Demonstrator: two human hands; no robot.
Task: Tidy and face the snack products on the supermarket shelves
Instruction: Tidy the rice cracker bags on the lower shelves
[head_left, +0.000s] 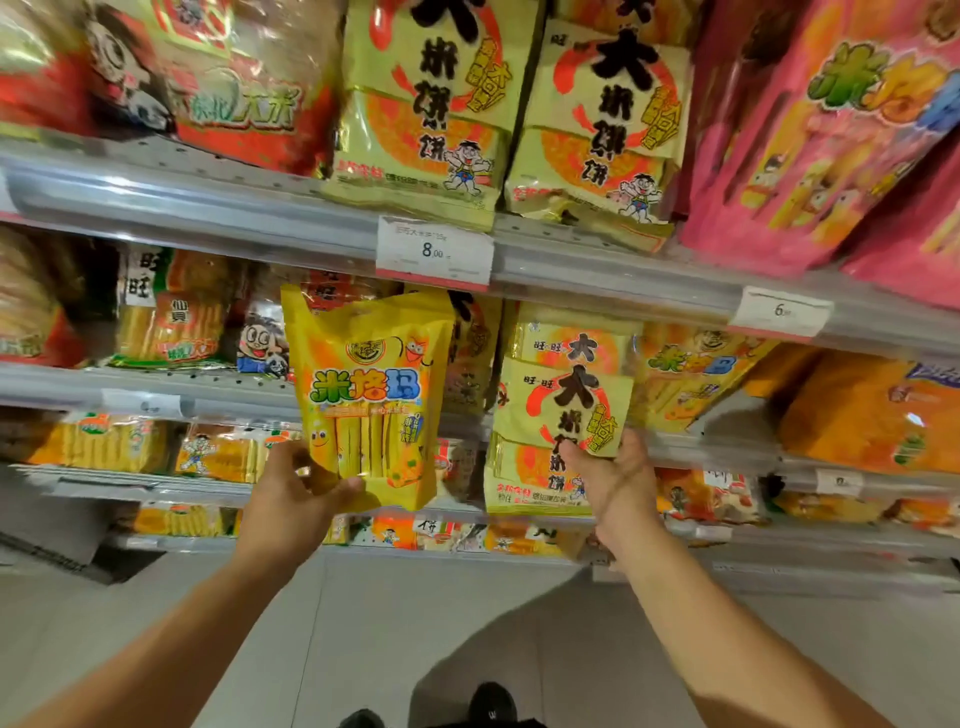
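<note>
- The left hand (291, 493) pinches the lower left corner of a bright yellow snack bag (371, 400), thumb across the front and fingers curled behind; the bag is held upright in the air, in front of the second shelf from the top.
- That bag is glossy yellow with green-and-blue lettering, an orange cartoon face near its top and pale yellow sticks pictured on its lower half — its top edge sits just below the white price tag (435, 253) marked 8.00.
- The right hand (613, 478) grips the bottom of a pale yellow rice-cracker bag (563, 410) with large black characters and a red ring; the thumb lies on its front, the fingers go behind it.
- A second bag of the same kind hangs directly below it, partly covered by the right hand.
- The top shelf (208, 208) carries two larger bags of the same cracker (426, 104), side by side at its front edge, with pink bags (810, 145) to their right and red ones to their left.
- Lower shelves hold orange and yellow packs, mostly blurred; their print cannot be read.
- The second price tag (779, 312) shows only a 6 — the rest is too smeared to make out.
</note>
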